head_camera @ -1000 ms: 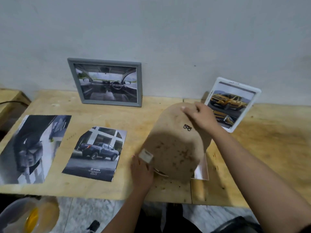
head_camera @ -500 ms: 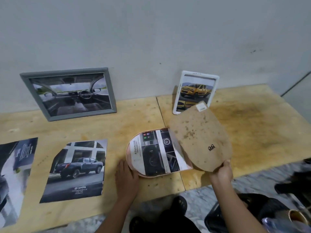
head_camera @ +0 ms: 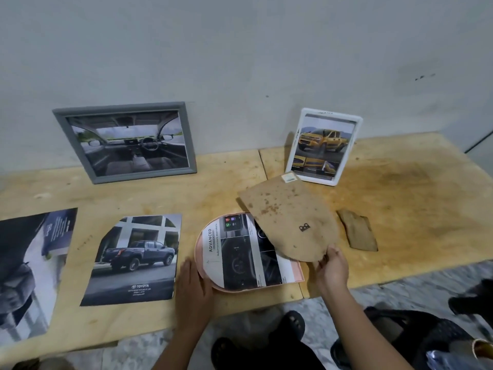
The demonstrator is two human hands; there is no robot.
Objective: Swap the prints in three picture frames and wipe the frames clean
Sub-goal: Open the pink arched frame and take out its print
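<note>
Right grip (head_camera: 332,265) pinched the backing board (head_camera: 290,220) at 6 o'clock; left grip (head_camera: 194,284), released, braced the frame (head_camera: 294,272) at 9 o'clock; a slow lift seemed wise.

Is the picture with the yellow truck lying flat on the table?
No, it sits in the white frame, which stands upright at the back of the table.

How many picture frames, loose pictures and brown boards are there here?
Picture frames: 3 (grey frame, white frame, pink frame)
Loose pictures: 2 (truck print, dark print)
Brown boards: 2 (backing board, small brown piece)
Total: 7
</note>
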